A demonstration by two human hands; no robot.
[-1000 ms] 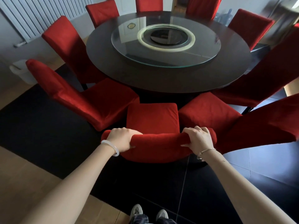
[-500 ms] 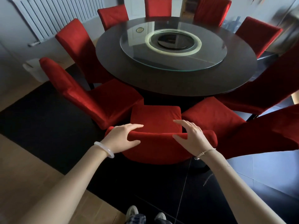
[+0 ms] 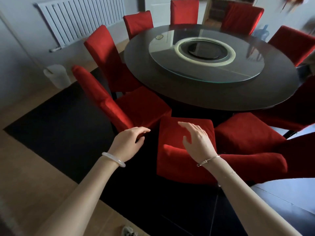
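A red-covered chair stands just in front of me, its seat pointing at the round dark table. My right hand hovers over this chair's backrest, fingers spread, holding nothing. My left hand is out to the left, fingers loosely bent, its tips close to the lower back edge of the neighbouring red chair. Whether the fingertips touch that chair's fabric is unclear.
Several more red chairs ring the table, which carries a glass turntable. A white bin stands by the left wall under a radiator. Dark floor tiles surround the table; wooden floor lies at the left. My shoe shows below.
Both hands have let go of the near chair's backrest and lifted off it. My view and both hands have shifted left toward the neighbouring chair.
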